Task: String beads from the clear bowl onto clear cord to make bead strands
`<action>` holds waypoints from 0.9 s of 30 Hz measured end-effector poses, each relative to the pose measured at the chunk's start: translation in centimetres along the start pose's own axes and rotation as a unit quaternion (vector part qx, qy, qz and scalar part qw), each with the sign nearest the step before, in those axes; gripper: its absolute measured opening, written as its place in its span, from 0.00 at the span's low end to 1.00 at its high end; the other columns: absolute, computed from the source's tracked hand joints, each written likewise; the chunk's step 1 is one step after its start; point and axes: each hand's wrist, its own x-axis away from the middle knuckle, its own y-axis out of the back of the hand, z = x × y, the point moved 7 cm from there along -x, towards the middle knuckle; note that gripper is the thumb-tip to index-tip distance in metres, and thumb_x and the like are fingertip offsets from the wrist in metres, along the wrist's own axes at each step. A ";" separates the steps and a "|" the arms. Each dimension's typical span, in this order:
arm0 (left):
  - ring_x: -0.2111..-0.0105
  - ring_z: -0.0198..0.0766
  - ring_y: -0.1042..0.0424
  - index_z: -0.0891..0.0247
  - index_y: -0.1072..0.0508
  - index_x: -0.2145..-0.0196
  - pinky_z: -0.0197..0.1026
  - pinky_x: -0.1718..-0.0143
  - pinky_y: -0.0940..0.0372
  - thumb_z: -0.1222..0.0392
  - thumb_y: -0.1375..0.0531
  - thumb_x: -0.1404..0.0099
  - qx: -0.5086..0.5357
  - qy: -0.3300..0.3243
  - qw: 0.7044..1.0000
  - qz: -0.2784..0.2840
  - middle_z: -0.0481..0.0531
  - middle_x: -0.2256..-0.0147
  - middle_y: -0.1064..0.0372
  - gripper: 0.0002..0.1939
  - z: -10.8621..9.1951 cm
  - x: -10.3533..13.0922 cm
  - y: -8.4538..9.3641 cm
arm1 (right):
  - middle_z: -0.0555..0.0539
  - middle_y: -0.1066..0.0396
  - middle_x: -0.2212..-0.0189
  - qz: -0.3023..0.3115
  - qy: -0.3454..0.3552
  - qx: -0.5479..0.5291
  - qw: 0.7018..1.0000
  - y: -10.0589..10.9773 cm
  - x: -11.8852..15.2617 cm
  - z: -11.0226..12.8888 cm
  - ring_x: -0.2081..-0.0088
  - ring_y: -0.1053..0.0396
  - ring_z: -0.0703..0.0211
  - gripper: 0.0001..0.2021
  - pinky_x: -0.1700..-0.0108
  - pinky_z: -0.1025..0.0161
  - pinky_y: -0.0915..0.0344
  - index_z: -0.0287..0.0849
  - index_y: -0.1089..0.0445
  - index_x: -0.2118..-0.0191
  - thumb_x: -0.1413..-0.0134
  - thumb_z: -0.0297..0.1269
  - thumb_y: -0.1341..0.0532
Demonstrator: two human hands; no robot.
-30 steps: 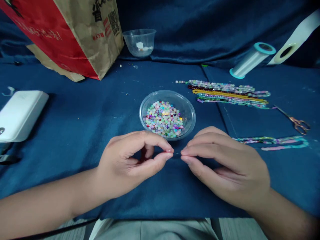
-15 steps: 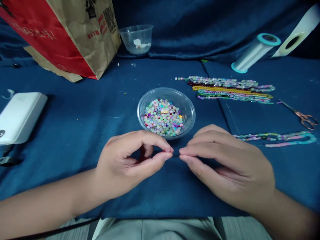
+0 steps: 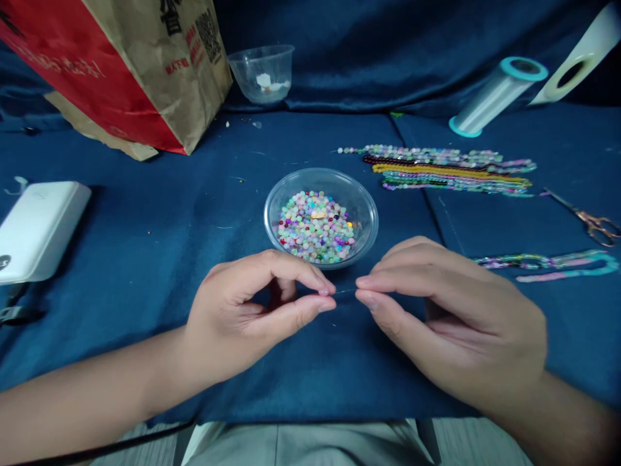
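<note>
Right hand (image 3: 451, 317) has pulled off to the right; gap to the left hand (image 3: 262, 307) is wider than half a second ago, and the thread (image 3: 345, 291) shows in it again. Camera view shifted slightly too.

Thread: 1 visible span, fine, between the two sets of fingertips, just in front of the bead bowl (image 3: 372, 223). Long axis runs left-right, slight rise to the right. Left thumb and index pinch what looks like 1 small pale bead (image 3: 323, 292); right thumb and index are closed on the thread's other end. Hole direction on the bead: can't tell, too small.

Edges: bowl rim sits just beyond the left fingertips. Blue cloth (image 3: 310, 375) runs from under the hands to the table's front edge, and leftward to the power bank (image 3: 41, 226). Right side is tighter: looped strand (image 3: 567, 264) lies right behind the right hand.

Counts: 1 bead bowl, loose beads too many to count; 1 second plastic bowl (image 3: 264, 71); 1 paper bag (image 3: 145, 77); 1 spool (image 3: 495, 100); 1 white roll (image 3: 589, 42); 1 pair of scissors (image 3: 594, 220), tips left; 1 strand bundle (image 3: 446, 169), overlapping, no reliable count.
</note>
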 end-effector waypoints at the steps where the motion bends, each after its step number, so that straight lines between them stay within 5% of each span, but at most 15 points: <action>1: 0.63 0.37 0.15 0.58 0.17 0.57 0.36 0.62 0.21 0.63 0.24 0.31 -0.001 0.001 1.000 0.000 0.48 0.62 0.15 0.08 0.0 0.0 0.0 | 0.49 0.18 0.65 -0.001 -0.002 -0.003 1.000 0.0 0.0 0.0 0.62 0.23 0.62 0.08 0.58 0.57 0.26 0.41 0.19 0.55 0.34 0.21 0.29; 27: 0.66 0.37 0.16 0.58 0.17 0.57 0.36 0.66 0.22 0.64 0.24 0.31 0.000 -0.012 1.000 0.004 0.48 0.63 0.15 0.08 -0.3 0.0 0.0 | 0.49 0.15 0.65 0.005 0.002 0.001 1.000 -0.3 -0.2 0.1 0.64 0.19 0.56 0.10 0.61 0.54 0.23 0.46 0.17 0.55 0.34 0.23 0.29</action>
